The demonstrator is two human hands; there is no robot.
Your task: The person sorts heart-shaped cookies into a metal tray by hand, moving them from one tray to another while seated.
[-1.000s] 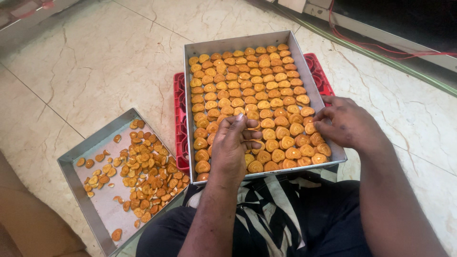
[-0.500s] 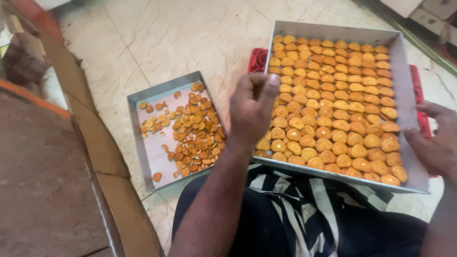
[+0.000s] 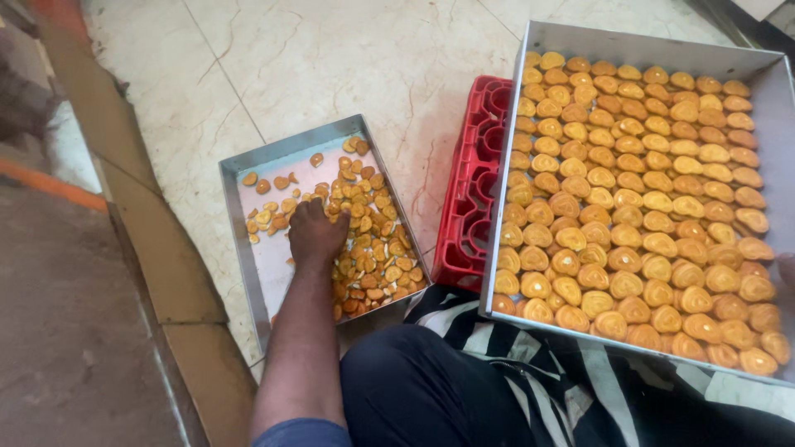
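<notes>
The head camera looks down at a marble floor (image 3: 348,58) where a person sits, with dark trousers (image 3: 431,397) and a black-and-white striped cloth (image 3: 596,381) at the bottom of the view.

On the left lies a small metal tray (image 3: 248,170), set at a slant on the floor. It holds a loose, jumbled heap of small orange-brown biscuits (image 3: 377,248), some broken or pale on one side. Most of them crowd the right half and the far end of the tray, while the near left part shows bare metal.

The left hand (image 3: 316,233) reaches down into this small tray with its back turned up. Its fingers curl down into the heap and touch the pieces; whether they pinch one cannot be told, since the fingertips are hidden among the biscuits.

To the right stands a large metal tray (image 3: 646,45), resting on a red plastic crate (image 3: 472,190) that shows along its left side. This tray is filled with whole round biscuits (image 3: 638,207), golden orange, laid close together in fairly even rows in one layer.

Only a sliver of the right hand (image 3: 787,269) shows at the right edge, by the large tray; its grip cannot be made out.
</notes>
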